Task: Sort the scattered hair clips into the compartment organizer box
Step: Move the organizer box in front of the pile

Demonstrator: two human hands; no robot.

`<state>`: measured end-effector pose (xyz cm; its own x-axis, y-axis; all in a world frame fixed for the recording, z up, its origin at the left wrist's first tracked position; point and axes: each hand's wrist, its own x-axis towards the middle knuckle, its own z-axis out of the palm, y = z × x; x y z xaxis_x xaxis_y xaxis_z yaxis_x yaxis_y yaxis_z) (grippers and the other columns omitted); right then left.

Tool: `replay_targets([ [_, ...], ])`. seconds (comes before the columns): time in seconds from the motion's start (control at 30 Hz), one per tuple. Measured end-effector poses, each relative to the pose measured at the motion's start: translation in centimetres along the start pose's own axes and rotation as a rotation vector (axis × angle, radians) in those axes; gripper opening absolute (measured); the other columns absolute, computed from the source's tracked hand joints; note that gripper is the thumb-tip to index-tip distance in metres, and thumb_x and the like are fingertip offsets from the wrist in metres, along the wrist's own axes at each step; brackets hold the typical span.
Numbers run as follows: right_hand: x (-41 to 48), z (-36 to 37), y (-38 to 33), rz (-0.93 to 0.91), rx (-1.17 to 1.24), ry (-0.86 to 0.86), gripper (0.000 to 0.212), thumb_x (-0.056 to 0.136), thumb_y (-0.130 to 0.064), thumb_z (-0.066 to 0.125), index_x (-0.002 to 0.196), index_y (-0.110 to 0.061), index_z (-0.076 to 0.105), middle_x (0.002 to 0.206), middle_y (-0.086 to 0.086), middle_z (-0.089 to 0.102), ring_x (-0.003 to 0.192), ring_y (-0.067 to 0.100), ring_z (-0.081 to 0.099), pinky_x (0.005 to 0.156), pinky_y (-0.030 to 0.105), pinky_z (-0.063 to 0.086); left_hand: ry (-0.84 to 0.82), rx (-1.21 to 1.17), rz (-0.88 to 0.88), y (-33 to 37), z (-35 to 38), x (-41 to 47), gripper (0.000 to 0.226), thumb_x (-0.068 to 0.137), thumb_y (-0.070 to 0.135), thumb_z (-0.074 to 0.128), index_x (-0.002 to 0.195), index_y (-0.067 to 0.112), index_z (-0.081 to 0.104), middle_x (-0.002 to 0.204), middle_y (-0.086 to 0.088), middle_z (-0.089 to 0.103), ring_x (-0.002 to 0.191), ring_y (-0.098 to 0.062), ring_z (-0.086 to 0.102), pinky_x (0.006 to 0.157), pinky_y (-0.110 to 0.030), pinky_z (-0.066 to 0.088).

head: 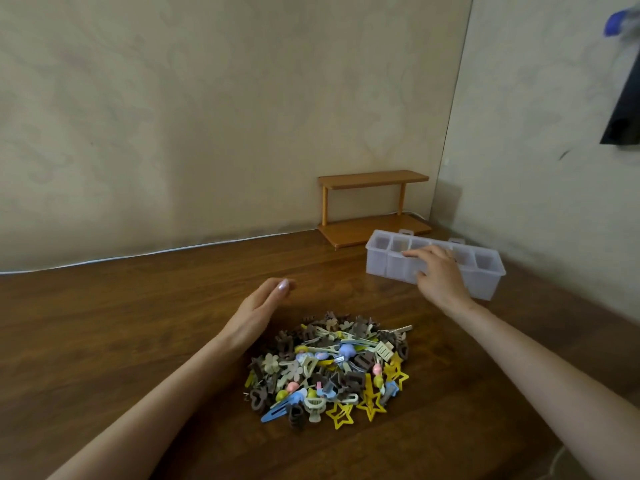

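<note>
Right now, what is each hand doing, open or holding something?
Left hand: open, holding nothing, beside the hair clips.
Right hand: grips the organizer box.

we face a pale patterned wall meeting a second wall in a corner. a dark wooden table runs to both; a small two-tier wooden shelf stands near that corner.

The right hand hides middle compartments of the organizer box; a blurred dark object is cropped.
</note>
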<state>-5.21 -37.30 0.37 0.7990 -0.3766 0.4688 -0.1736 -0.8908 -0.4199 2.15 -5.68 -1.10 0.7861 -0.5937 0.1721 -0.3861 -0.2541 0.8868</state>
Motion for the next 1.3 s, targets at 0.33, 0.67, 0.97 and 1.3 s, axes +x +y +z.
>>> replay_targets([
  [0.33, -2.1, 1.7, -7.0, -0.251, 0.254, -0.198, 0.040, 0.087, -0.002, 0.058, 0.123, -0.020, 0.058, 0.127, -0.001, 0.053, 0.124, 0.014, 0.039, 0.107, 0.034, 0.033, 0.240, 0.098, 0.033, 0.0, -0.5, 0.4, 0.029, 0.094, 0.033, 0.046, 0.120, 0.023, 0.051, 0.122, 0.004, 0.054, 0.111, -0.008, 0.051, 0.087, -0.022, 0.043],
  [0.67, -2.6, 1.9, -7.4, -0.243, 0.368, 0.245, 0.041, 0.086, 0.007, 0.051, 0.118, -0.016, 0.062, 0.119, -0.001, 0.062, 0.114, 0.008, 0.051, 0.099, 0.018, 0.041, 0.136, 0.394, -0.003, -1.0, -0.8, 0.7, 0.052, 0.091, 0.030, 0.054, 0.137, 0.041, 0.031, 0.153, -0.004, 0.013, 0.141, -0.026, 0.010, 0.112, -0.050, 0.024],
  [0.97, -1.6, 2.7, -4.5, 0.125, 0.445, 0.012, 0.033, 0.098, -0.016, 0.044, 0.129, -0.013, 0.052, 0.136, 0.002, 0.047, 0.131, 0.018, 0.040, 0.095, 0.026, 0.035, 0.147, 0.396, 0.019, -0.3, -0.7, 0.8, 0.047, 0.091, 0.018, 0.053, 0.131, 0.037, 0.037, 0.152, -0.004, 0.015, 0.141, -0.027, 0.011, 0.112, -0.048, 0.020],
  [1.3, -1.4, 1.7, -3.4, 0.210, 0.758, -0.112, 0.042, 0.096, -0.018, 0.049, 0.137, -0.020, 0.043, 0.140, 0.000, 0.046, 0.122, 0.011, 0.045, 0.088, 0.026, 0.047, 0.234, 0.276, 0.071, -0.7, -1.0, 0.3, 0.044, 0.086, 0.011, 0.059, 0.119, 0.034, 0.042, 0.136, -0.001, 0.036, 0.133, -0.019, 0.029, 0.107, -0.041, 0.031],
])
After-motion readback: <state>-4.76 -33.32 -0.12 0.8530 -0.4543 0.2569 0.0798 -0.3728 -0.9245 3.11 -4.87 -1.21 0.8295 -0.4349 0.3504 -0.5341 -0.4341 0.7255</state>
